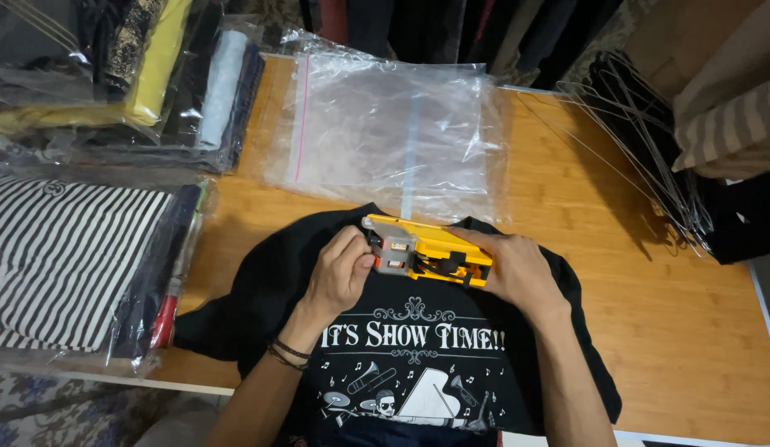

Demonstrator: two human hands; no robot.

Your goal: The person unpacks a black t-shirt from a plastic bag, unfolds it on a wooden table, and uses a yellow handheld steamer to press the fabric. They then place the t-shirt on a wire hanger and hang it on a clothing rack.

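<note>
A black T-shirt (261,298) with a white printed design lies flat on the wooden table (650,314), collar away from me. At the collar sits a yellow and grey hand tool (438,244), shaped like a tagging gun. My right hand (517,269) grips its yellow body from the right. My left hand (339,269) pinches at the grey end of the tool with thumb and fingers, right over the shirt's neck. A dark cord bracelet circles my left wrist.
Clear plastic zip bags (385,132) lie beyond the shirt. Bagged folded clothes, one striped (62,257), are stacked at left. A bundle of wire hangers (641,141) lies at back right beside folded fabric. Dark garments hang behind the table.
</note>
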